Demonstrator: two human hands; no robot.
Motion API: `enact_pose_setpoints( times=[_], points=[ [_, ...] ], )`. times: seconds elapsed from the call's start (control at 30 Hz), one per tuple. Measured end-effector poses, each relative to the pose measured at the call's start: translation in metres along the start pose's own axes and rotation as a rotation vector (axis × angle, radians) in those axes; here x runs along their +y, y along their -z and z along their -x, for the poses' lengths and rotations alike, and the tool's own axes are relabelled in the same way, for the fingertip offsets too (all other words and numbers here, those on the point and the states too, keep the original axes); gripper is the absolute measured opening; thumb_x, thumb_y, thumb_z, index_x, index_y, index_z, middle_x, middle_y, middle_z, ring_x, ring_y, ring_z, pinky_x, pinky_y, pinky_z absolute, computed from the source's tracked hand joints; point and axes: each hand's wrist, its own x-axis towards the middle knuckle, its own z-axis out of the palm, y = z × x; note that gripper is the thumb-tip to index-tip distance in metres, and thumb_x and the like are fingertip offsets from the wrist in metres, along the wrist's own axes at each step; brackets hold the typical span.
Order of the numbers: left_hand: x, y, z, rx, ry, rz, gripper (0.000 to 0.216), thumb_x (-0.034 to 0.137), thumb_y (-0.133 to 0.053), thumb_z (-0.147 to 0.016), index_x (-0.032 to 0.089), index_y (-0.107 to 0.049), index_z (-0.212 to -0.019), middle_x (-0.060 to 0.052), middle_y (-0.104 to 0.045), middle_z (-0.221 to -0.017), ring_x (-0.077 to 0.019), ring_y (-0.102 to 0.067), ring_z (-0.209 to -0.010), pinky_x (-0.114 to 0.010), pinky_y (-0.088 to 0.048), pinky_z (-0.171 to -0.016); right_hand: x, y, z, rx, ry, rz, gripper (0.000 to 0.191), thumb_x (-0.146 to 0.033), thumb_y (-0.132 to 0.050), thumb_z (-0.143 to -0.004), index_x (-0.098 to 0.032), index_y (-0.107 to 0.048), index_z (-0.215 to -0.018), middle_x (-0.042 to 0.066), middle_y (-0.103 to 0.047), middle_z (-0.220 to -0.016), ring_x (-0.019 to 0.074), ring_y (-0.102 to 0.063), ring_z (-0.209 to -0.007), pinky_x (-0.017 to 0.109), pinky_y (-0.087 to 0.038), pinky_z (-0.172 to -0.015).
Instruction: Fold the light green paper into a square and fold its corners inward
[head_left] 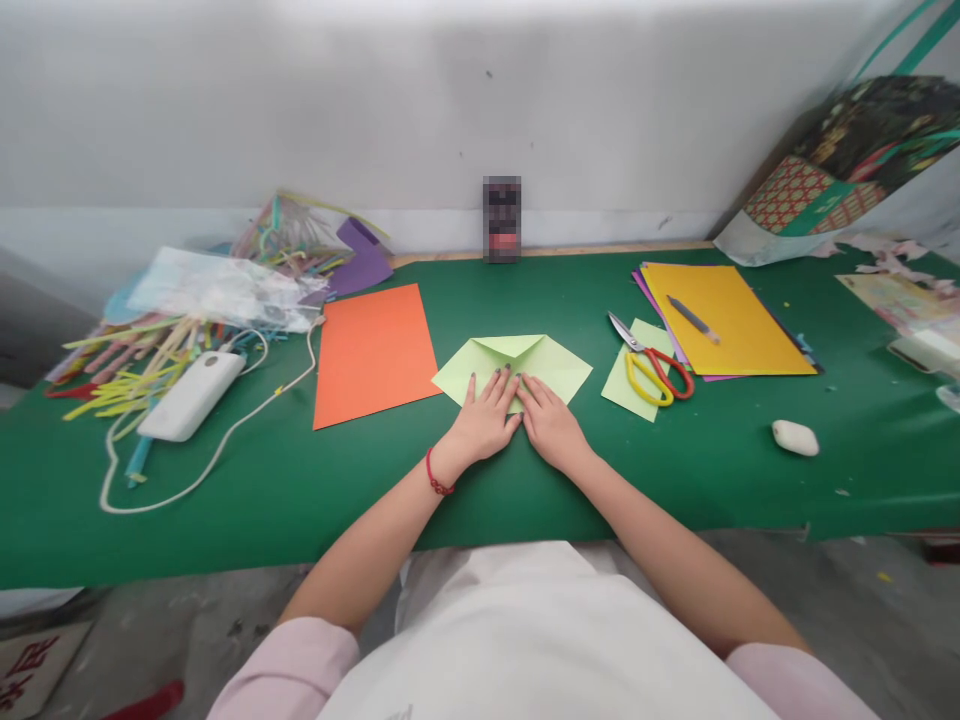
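A sheet of light green paper, folded into a pointed shape, lies on the green table in front of me. Its top edge has a raised fold that opens toward the middle. My left hand rests flat on the lower left part of the paper, fingers stretched out. Beside it, my right hand lies flat on the lower right part, its fingertips close to those of the left. Both hands cover the paper's lower middle. A red bracelet circles my left wrist.
Orange paper lies to the left, near a white power bank with a cable and several paper strips. On the right are scissors on a green scrap, yellow paper under a pen, and a white case.
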Motion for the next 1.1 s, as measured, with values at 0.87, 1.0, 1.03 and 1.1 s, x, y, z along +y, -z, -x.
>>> enact_pose_setpoints(
  times=[0.87,1.0,1.03,1.1],
  points=[
    [0.028,-0.025,0.054,0.347,0.172,-0.182,0.042,0.037,-0.036,-0.095,0.020,-0.055,-0.129,-0.017,-0.056,-0.130,-0.0279,-0.054,-0.118,-0.045,-0.042,-0.099,0.000,0.002,0.001,0.015,0.005,-0.021,0.046,-0.014,-0.034,-0.089,-0.010,-0.052,-0.131,0.015,-0.047,-0.140,0.0250,-0.043,-0.130,0.043,-0.038,-0.107],
    [0.032,-0.022,0.053,0.316,0.204,-0.186,0.042,0.037,-0.039,-0.094,0.020,-0.054,-0.130,-0.018,-0.057,-0.129,-0.0283,-0.054,-0.117,-0.048,-0.038,-0.102,-0.001,0.003,0.000,0.007,-0.002,-0.013,0.046,-0.014,-0.033,-0.089,-0.008,-0.052,-0.130,0.015,-0.047,-0.140,0.0250,-0.043,-0.130,0.042,-0.038,-0.107],
    [0.033,-0.021,0.053,0.306,0.210,-0.186,0.042,0.037,-0.039,-0.094,0.020,-0.054,-0.130,-0.018,-0.057,-0.129,-0.0283,-0.054,-0.118,-0.049,-0.037,-0.103,-0.002,0.003,0.000,0.008,-0.003,-0.013,0.046,-0.014,-0.033,-0.089,-0.009,-0.052,-0.130,0.015,-0.047,-0.140,0.0247,-0.043,-0.130,0.042,-0.038,-0.107],
    [0.035,-0.022,0.053,0.292,0.222,-0.188,0.044,0.038,-0.039,-0.094,0.018,-0.054,-0.130,-0.019,-0.055,-0.131,-0.0288,-0.053,-0.120,-0.049,-0.036,-0.104,-0.002,0.003,0.000,0.010,-0.003,-0.010,0.046,-0.013,-0.032,-0.089,-0.009,-0.052,-0.130,0.014,-0.047,-0.140,0.0244,-0.043,-0.130,0.042,-0.038,-0.107]
  ],
)
